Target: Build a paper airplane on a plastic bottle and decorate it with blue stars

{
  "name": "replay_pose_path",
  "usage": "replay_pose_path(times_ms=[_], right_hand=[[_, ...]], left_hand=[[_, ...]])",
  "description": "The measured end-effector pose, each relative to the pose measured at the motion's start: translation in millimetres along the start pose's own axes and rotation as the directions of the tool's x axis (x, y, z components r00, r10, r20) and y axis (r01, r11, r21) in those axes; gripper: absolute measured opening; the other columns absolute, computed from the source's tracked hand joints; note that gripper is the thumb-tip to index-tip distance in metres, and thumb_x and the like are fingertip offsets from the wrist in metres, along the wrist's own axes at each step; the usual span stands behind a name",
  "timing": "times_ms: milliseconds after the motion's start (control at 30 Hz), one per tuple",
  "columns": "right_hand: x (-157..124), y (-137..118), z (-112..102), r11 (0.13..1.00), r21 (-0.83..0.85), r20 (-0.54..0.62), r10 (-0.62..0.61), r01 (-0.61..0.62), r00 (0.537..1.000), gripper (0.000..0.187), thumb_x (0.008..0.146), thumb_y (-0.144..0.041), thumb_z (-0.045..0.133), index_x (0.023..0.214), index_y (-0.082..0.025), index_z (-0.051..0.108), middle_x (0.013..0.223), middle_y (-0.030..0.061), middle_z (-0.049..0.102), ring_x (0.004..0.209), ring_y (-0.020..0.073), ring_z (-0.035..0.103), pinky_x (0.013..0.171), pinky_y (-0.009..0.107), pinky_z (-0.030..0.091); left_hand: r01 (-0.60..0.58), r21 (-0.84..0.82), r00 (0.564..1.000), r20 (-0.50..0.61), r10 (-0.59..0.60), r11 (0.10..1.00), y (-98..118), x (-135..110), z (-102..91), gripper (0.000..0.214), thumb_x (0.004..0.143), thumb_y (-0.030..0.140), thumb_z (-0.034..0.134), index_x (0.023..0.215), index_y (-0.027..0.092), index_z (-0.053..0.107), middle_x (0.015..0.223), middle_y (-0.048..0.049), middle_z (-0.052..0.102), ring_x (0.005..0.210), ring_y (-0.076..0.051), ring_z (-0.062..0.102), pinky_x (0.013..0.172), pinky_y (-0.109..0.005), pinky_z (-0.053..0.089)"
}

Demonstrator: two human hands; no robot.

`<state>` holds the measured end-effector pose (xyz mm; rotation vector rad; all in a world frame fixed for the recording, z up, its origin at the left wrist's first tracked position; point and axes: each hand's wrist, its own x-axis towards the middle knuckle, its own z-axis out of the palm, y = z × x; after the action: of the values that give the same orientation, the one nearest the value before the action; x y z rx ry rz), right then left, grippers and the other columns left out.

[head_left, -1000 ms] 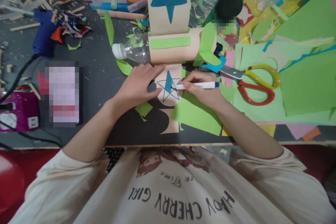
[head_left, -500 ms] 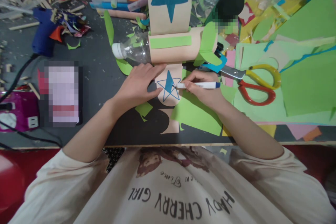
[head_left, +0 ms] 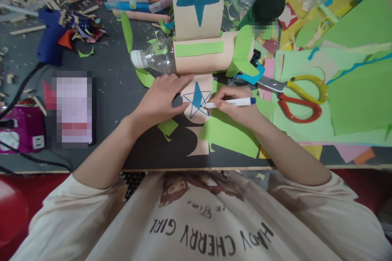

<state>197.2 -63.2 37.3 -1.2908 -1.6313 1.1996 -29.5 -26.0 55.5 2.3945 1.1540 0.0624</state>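
A white marker (head_left: 234,102) with a dark blue cap end is pinched in my right hand (head_left: 237,104), its tip on a blue star (head_left: 197,97). The star is outlined on a rounded peach paper flap (head_left: 202,118), and part of it is filled in blue. With fingers spread, my left hand (head_left: 162,98) rests flat against the flap's left edge. Beyond the flap lies a plastic bottle (head_left: 159,54) wrapped in peach paper with a green strip. On its far side another peach panel (head_left: 197,30) carries a large blue star.
Red and yellow-handled scissors (head_left: 300,98) lie on green paper sheets at right. A blue glue gun (head_left: 52,34), a pixelated phone-like object (head_left: 75,110) and a purple box (head_left: 26,130) stand left. Sticks and paper scraps litter the back. The table edge (head_left: 196,169) runs in front of me.
The marker tip has shifted slightly down and left over the star, and my right hand tilted a little with it. My left hand has stayed in place.
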Motion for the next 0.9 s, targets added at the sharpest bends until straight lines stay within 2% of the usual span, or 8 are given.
replay_pose_path(times_ms=[267, 400, 633, 900], right_hand=[[1.6, -2.8, -0.4, 1.0, -0.019, -0.098, 0.016, -0.018, 0.995, 0.019, 0.076, -0.029, 0.063, 0.059, -0.021, 0.061, 0.055, -0.0013, 0.063, 0.05, 0.0114, 0.05, 0.048, 0.025, 0.036], [2.7, -3.6, -0.1, 1.0, 0.018, -0.127, 0.007, -0.005, 0.992, 0.017, 0.075, -0.028, 0.061, 0.06, -0.02, 0.061, 0.056, -0.0013, 0.063, 0.049, 0.0108, 0.049, 0.049, 0.026, 0.037], [2.3, -5.2, 0.8, 1.0, 0.014, -0.114, -0.018, 0.019, 0.993, 0.02, 0.075, -0.028, 0.061, 0.057, -0.02, 0.06, 0.055, -0.0013, 0.064, 0.048, 0.0105, 0.05, 0.047, 0.024, 0.036], [1.0, -1.6, 1.9, 1.0, 0.012, -0.036, 0.002, -0.001, 0.999, 0.018, 0.074, -0.025, 0.066, 0.057, -0.02, 0.064, 0.058, -0.0001, 0.068, 0.052, 0.0126, 0.056, 0.051, 0.025, 0.041]], left_hand=[[0.0, -0.014, 1.0, -0.001, 0.0, 1.0, 0.6, -0.6, -1.2, 0.056, 0.093, 0.036, 0.05, 0.144, 0.017, 0.044, 0.113, -0.0121, 0.061, 0.107, -0.031, 0.054, 0.097, -0.042, 0.041], [0.004, -0.017, 1.0, 0.01, -0.004, 1.0, 1.0, -0.6, -1.5, 0.057, 0.093, 0.037, 0.049, 0.145, 0.014, 0.043, 0.115, -0.0134, 0.061, 0.107, -0.031, 0.054, 0.097, -0.043, 0.041], [-0.008, -0.009, 1.0, -0.005, 0.008, 1.0, -0.3, -0.4, -0.2, 0.057, 0.093, 0.037, 0.049, 0.145, 0.014, 0.044, 0.114, -0.013, 0.061, 0.105, -0.03, 0.055, 0.095, -0.042, 0.042], [-0.002, -0.007, 1.0, 0.005, 0.002, 1.0, 0.5, -0.5, -1.2, 0.055, 0.094, 0.038, 0.048, 0.144, 0.016, 0.044, 0.113, -0.0122, 0.06, 0.107, -0.03, 0.054, 0.097, -0.041, 0.041]])
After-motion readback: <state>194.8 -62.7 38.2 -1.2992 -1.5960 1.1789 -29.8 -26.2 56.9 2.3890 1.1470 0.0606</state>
